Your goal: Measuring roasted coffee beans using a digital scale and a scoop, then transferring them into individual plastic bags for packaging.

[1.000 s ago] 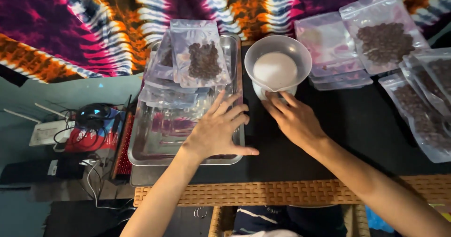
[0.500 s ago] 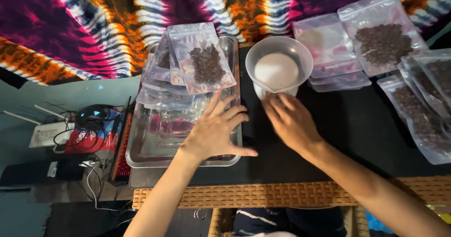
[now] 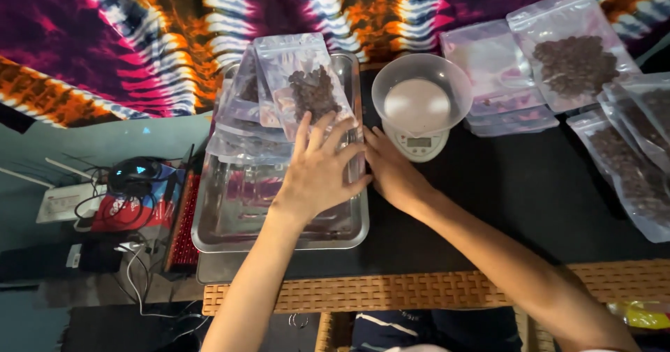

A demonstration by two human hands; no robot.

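Two hands met at the right rim of the steel tray. Fingers of the left hand were spread wide and lay flat over the tray's right side, fingertips touching the lower edge of the top pouch, a clear zip pouch with dark beans inside; it gripped nothing. That pouch leaned tilted on a stack of similar pouches at the tray's far end, probably kept there so they stayed together and within reach. Beside it, the right hand rested on the black desk, just against the tray's right rim, fingers loosely extended and empty; whether it pressed the rim I could not tell. Near its fingertips stood a small white scale carrying a clear bowl, empty of beans, so weighing could be done beside the tray. More bean-filled pouches lay fanned on the desk's right side, well apart from the tray. Left of the desk, lower down, cables and a mouse sat.
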